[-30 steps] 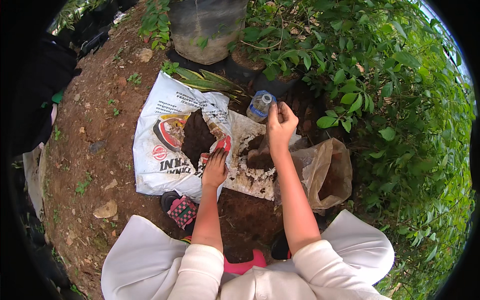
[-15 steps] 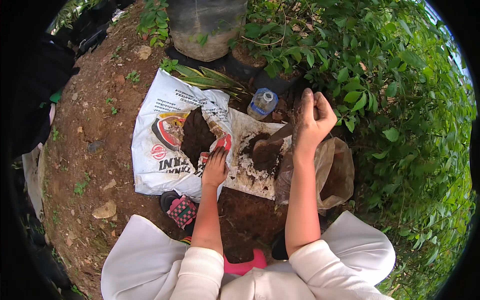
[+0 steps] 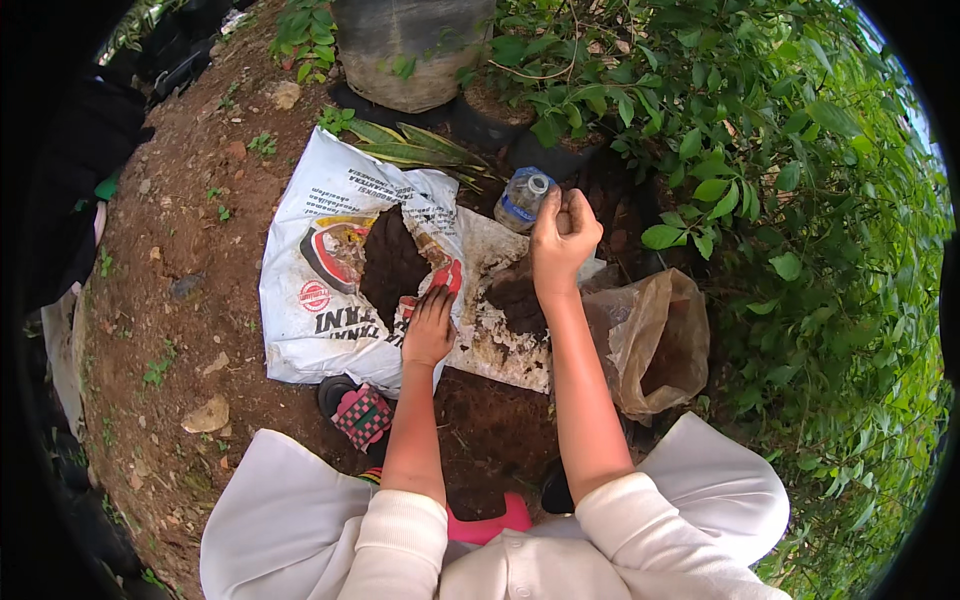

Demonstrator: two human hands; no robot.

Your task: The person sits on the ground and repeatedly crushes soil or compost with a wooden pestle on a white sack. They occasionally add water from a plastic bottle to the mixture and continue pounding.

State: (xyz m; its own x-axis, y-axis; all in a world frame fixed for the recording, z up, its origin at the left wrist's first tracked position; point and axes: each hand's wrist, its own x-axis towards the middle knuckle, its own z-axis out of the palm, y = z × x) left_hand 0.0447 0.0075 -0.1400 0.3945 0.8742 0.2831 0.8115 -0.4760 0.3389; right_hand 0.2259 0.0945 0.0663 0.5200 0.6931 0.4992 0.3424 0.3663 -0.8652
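Observation:
My left hand [image 3: 430,326] lies with fingers stretched out on the near right edge of a torn hole in a white printed sack [image 3: 300,345]. Dark soil [image 3: 393,265] shows through the hole. My right hand [image 3: 566,238] is raised with its fingers curled closed, dirt on the fingertips; whatever it may hold cannot be made out. Just beyond it stands a clear plastic bottle [image 3: 518,200] with a blue label. Below and left of that hand, a heap of dark soil [image 3: 515,298] sits on a pale, soil-stained sheet [image 3: 500,355], partly covered by my right forearm.
A translucent brown plastic bag [image 3: 650,350] stands open right of my right forearm. Green bushes [image 3: 800,260] fill the right side. A large dark planter [image 3: 405,60] and long cut leaves [image 3: 420,150] lie beyond the sack. A checkered sandal [image 3: 360,415] is near the sack.
My right hand has moved left and nearer, from beside the bushes to in front of the bottle, still closed. My left hand stays on the sack.

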